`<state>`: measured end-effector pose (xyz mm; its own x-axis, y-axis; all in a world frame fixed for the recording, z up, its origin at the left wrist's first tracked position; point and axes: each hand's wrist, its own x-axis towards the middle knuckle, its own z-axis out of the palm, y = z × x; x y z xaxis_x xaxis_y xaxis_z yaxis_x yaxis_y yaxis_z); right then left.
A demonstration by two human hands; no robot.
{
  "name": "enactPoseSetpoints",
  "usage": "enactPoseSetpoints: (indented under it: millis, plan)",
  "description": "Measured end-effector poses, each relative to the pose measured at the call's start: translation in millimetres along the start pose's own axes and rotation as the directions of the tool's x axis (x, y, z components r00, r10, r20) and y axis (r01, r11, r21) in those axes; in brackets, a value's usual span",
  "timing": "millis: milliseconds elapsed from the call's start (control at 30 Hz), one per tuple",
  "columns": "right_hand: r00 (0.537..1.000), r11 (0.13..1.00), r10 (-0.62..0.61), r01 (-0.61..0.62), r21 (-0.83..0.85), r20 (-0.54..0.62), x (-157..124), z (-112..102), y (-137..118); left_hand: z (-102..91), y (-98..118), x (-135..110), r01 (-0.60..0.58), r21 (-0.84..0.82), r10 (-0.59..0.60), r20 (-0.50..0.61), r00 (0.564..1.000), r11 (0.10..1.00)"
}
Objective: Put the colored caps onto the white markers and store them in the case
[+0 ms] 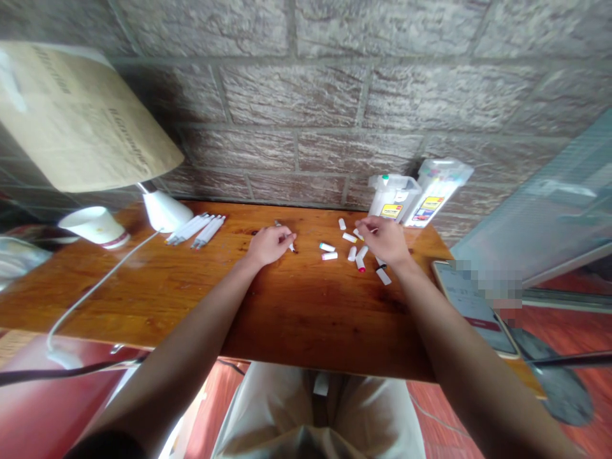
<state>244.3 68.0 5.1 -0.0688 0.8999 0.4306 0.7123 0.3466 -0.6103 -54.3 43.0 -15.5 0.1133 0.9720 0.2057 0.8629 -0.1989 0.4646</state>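
My left hand (271, 245) is closed around a white marker (291, 247), whose dark tip points down toward the wooden table. Over a scatter of loose marker caps (361, 262), my right hand (385, 238) has its fingers curled into a pinch; whatever lies between them is hidden. A white cap (349, 237) rests just below these fingertips, and another cap (342, 224) stands to their left. Two caps with coloured ends, one a blue-ended cap (327, 247), lie between the hands. Left of my left hand, several uncapped white markers (208, 231) lie side by side.
Behind my right hand stand two clear plastic marker cases (394, 194), against the brick wall. A tablet (473, 306) lies at the table's right edge. On the left are a lamp (165, 210), its white cord and a paper cup (95, 226).
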Motion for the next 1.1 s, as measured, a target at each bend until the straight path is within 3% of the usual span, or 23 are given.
enactPoseSetpoints:
  millis: [200,333,433,633,767,1100]
  plan:
    - [0.981,0.991,-0.092,0.107,-0.08,0.168,-5.8,14.7,1.2,-0.7,1.3,0.1,-0.012,0.017,0.012,-0.001,1.0,1.0]
    - [0.987,0.986,-0.101,0.117,-0.121,0.128,-11.2,17.1,-13.2,-0.9,2.9,-0.5,-0.021,0.03,0.021,-0.003,1.0,0.999]
    - [0.974,0.978,-0.193,0.2,-0.057,0.118,-17.9,18.4,-28.4,-0.5,3.6,-0.3,-0.03,0.024,0.03,0.001,1.0,0.999]
    - [0.846,0.939,-0.315,0.344,0.009,0.43,-34.1,28.5,-47.2,-1.5,6.7,0.1,-0.033,0.027,0.033,0.016,0.999,0.999]
    - [0.811,0.941,-0.303,0.339,0.02,0.501,-34.9,31.0,-43.4,-1.0,6.2,0.2,-0.031,0.024,0.031,0.013,0.999,0.999]
    - [0.794,0.951,-0.28,0.305,0.045,0.539,-32.9,30.4,-41.6,-0.7,4.0,-0.2,-0.015,0.016,0.015,0.015,1.0,1.0]
